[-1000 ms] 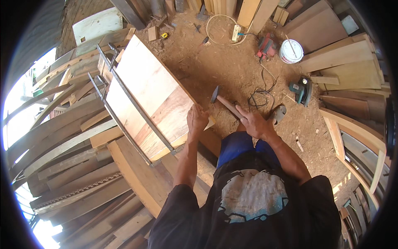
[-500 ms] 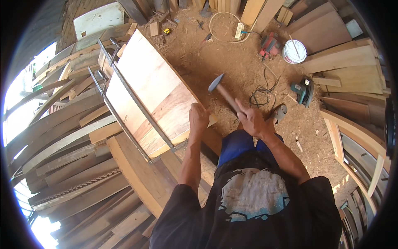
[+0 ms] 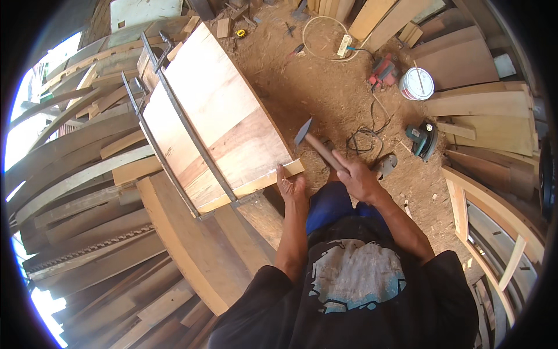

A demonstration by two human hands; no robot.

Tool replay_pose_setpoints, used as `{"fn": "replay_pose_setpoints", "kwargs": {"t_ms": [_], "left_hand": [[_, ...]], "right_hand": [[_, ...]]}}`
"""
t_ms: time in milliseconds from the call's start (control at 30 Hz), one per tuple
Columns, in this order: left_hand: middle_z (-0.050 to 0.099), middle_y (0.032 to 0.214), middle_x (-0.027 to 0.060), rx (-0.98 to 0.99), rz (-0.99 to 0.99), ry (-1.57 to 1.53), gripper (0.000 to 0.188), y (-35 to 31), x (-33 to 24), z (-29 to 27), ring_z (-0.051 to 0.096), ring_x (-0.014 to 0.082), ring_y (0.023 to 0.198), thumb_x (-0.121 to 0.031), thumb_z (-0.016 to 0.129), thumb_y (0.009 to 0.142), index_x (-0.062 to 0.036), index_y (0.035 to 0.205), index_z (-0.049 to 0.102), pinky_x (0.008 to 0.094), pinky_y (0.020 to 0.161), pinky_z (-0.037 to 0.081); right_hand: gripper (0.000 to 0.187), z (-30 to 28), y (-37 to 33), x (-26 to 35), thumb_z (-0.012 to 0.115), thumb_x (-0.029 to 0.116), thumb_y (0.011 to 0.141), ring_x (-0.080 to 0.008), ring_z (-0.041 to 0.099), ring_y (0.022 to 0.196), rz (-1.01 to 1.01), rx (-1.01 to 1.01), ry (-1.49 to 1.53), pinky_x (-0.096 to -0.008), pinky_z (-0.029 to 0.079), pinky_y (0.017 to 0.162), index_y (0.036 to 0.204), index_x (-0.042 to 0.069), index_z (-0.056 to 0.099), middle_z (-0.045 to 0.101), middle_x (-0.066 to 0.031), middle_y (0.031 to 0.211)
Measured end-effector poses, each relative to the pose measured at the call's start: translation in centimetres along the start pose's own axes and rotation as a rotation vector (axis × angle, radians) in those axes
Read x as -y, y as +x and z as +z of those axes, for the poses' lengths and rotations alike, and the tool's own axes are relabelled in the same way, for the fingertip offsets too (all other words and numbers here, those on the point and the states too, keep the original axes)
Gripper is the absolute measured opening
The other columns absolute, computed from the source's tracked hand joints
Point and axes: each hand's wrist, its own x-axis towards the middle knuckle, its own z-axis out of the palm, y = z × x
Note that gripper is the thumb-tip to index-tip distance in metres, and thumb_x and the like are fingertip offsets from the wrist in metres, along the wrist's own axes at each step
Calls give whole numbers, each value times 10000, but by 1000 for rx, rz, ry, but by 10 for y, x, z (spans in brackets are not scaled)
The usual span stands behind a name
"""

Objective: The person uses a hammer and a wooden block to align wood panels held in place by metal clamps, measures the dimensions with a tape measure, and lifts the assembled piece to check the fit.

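My right hand (image 3: 359,181) is wrapped round the wooden handle of a hammer (image 3: 323,151). Its dark metal head is up at the far left end of the handle, beside the panel's right corner. A large pale wooden panel (image 3: 224,110) lies at the left, with two long metal bar clamps (image 3: 185,119) across it. Along its near edge runs a narrow wooden strip (image 3: 256,185). My left hand (image 3: 292,187) grips this strip near its right end, one digit up against the edge and the other fingers partly hidden. Whether a nail is there is too small to tell.
Stacked boards (image 3: 99,232) fill the left, with a thick plank (image 3: 180,244) below the panel. On the sawdust-strewn ground are a red power tool (image 3: 384,71), a white bucket (image 3: 417,84), a green power tool (image 3: 422,139), a power strip (image 3: 344,45) and loose cables. A curved wooden frame (image 3: 494,198) stands at right.
My left hand has shifted from the panel's top corner down to the strip at its near edge, turning as it went. The hammer stays in my right hand, slightly lower. The view has shifted a little.
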Motion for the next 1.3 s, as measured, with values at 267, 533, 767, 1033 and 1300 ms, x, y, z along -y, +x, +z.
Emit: {"fn": "replay_pose_setpoints", "kwargs": {"t_ms": [267, 533, 767, 1033, 1300], "left_hand": [[623, 1052, 102, -102, 78, -110, 390, 6, 6, -9, 601, 255, 997, -103, 728, 805, -25, 1133, 531, 457, 883, 519], [609, 990, 79, -123, 4, -86, 248, 5, 0, 2, 606, 250, 928, -112, 672, 855, -42, 1053, 539, 470, 882, 508], [595, 1041, 100, -123, 6, -78, 302, 13, 0, -10, 583, 266, 976, -121, 684, 846, -37, 1092, 531, 481, 903, 484], [588, 1132, 91, -182, 9, -82, 439, 14, -1, -15, 571, 257, 1045, -96, 716, 813, -53, 1195, 505, 477, 919, 488], [588, 1117, 80, -163, 14, -66, 444, 12, -3, -15, 569, 256, 1032, -98, 730, 803, -54, 1184, 505, 467, 916, 484]], "right_hand": [[560, -1, 15, -4, 480, 188, 925, -172, 546, 725, 8, -328, 187, -298, 464, 681, 1423, -10, 319, 577, -141, 858], [597, -21, 31, -25, 497, 194, 905, -92, 484, 633, 189, 279, 277, -238, 442, 576, 1433, -9, 307, 524, -6, 807], [585, 0, 38, -39, 500, 200, 901, -135, 529, 699, -70, -157, 141, -288, 460, 665, 1422, -5, 332, 569, -67, 799], [587, -28, 48, -1, 513, 227, 914, -91, 497, 649, 127, -334, 403, -249, 427, 567, 1407, -37, 334, 521, -37, 716], [560, -33, 34, -12, 519, 205, 917, -150, 586, 730, 254, 136, 255, -305, 488, 664, 1423, 35, 349, 636, -125, 877]]}}
